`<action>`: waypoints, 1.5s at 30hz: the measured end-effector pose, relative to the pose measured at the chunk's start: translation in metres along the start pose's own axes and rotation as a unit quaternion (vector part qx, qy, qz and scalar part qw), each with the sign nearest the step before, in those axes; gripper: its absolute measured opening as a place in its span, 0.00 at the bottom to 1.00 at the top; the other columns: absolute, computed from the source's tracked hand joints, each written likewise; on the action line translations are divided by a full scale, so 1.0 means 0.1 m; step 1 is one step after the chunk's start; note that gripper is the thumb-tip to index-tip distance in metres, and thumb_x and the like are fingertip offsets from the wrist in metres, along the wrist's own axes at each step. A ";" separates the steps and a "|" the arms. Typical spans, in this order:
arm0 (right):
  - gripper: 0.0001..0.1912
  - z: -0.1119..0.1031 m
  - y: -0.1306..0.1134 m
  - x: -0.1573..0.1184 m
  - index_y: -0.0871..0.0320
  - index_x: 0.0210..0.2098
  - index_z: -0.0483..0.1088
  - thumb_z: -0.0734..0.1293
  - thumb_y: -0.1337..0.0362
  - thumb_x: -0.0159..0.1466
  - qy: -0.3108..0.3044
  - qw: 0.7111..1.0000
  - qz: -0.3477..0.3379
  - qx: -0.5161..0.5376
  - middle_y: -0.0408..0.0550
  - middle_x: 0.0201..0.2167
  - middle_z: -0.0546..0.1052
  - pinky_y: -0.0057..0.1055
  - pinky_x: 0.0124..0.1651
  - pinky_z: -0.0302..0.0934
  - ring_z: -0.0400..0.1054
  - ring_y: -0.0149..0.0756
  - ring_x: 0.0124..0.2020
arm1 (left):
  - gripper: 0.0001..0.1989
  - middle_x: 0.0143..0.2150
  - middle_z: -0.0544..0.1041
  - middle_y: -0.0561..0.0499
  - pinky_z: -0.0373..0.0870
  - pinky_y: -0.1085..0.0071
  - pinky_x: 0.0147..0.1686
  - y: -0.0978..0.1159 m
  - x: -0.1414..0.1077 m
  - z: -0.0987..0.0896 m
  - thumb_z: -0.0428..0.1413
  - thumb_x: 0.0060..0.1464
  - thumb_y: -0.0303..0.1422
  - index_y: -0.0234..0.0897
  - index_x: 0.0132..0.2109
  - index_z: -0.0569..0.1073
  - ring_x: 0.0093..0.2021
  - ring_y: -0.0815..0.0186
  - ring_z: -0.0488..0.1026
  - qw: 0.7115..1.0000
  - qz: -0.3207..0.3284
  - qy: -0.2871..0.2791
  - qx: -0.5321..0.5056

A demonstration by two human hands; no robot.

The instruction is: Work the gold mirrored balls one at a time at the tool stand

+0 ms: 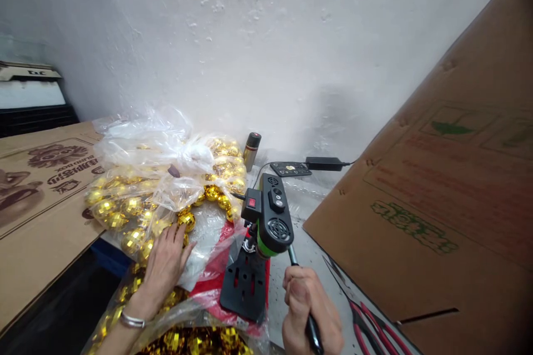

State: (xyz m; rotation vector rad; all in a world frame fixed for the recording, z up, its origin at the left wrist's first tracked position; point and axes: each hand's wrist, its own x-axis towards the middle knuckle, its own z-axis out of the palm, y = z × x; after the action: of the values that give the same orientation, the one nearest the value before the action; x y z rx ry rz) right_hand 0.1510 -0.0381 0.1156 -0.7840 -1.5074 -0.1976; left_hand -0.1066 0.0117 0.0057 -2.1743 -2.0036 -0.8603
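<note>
Your left hand [166, 258] is the nearer of the two to the string of gold mirrored balls [212, 193]; its fingertips rest at the near left end of the visible arc, touching the ball [186, 222] there. The fingers are slightly bent with the thumb apart; whether they pinch a ball cannot be confirmed. From those fingertips the string bows away from you and to the right, then curves back towards you, its right end lying just beside the black lever-operated machine [275, 211]. The arc therefore lies ahead and to the right of your left hand, over clear plastic, with the bagged balls [133, 205] on its left. Your right hand [310, 308] is closed around the black grip of the lever [313, 335], on the machine's right side, well apart from the string. The lever's long axis runs from the machine head towards you, slanting slightly right. The machine's slotted base plate [244, 288] sits between your hands, on the red sheet [214, 266] over the desk [277, 310], nearer to you than the arc.
</note>
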 end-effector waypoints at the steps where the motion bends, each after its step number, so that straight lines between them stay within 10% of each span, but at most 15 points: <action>1: 0.16 0.00 0.00 0.00 0.55 0.31 0.61 0.60 0.81 0.70 -0.003 1.000 -0.001 0.000 0.40 0.26 0.65 0.26 0.26 0.56 0.61 0.26 0.25 | 0.19 0.56 0.82 0.30 0.75 0.39 0.58 -0.05 0.04 -0.01 0.54 0.70 0.39 0.33 0.61 0.76 0.56 0.37 0.80 0.999 -0.007 -0.025 0.030; 8: 0.17 -0.02 0.01 -0.03 0.55 0.31 0.60 0.60 0.82 0.69 -0.011 1.000 0.000 -0.010 0.39 0.26 0.64 0.27 0.27 0.56 0.60 0.26 0.26 | 0.23 0.58 0.82 0.40 0.76 0.49 0.59 -0.01 0.05 -0.05 0.56 0.67 0.43 0.42 0.65 0.73 0.57 0.46 0.81 0.987 -0.028 -0.095 -0.126; 15: 0.17 -0.04 0.00 0.01 0.55 0.31 0.61 0.59 0.81 0.70 -0.012 1.000 -0.003 -0.003 0.39 0.24 0.63 0.27 0.28 0.58 0.61 0.27 0.26 | 0.28 0.57 0.84 0.45 0.81 0.58 0.52 0.55 -0.02 0.02 0.51 0.68 0.53 0.41 0.64 0.72 0.51 0.54 0.84 0.878 -0.152 -0.139 -0.432; 25: 0.16 -0.09 -0.05 0.15 0.54 0.31 0.62 0.59 0.78 0.72 -0.048 0.998 -0.001 -0.030 0.39 0.24 0.68 0.25 0.26 0.57 0.64 0.27 0.24 | 0.27 0.60 0.83 0.37 0.79 0.44 0.60 1.01 -0.35 0.51 0.63 0.57 0.37 0.40 0.63 0.74 0.59 0.44 0.81 0.935 -0.015 -0.093 -0.341; 45: 0.16 -0.12 -0.08 0.15 0.54 0.32 0.61 0.58 0.80 0.70 -0.052 0.998 -0.005 -0.027 0.38 0.23 0.66 0.25 0.27 0.59 0.65 0.27 0.25 | 0.22 0.49 0.83 0.41 0.75 0.45 0.53 1.16 -0.25 0.57 0.64 0.58 0.41 0.39 0.57 0.78 0.50 0.45 0.79 0.944 0.021 -0.129 -0.304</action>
State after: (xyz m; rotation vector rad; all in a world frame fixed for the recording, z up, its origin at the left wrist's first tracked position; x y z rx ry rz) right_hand 0.1577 -0.0455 0.1342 -0.8408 -1.6106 -0.2086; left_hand 0.0219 -0.0051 -0.0156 -2.7617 -1.9732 -1.4088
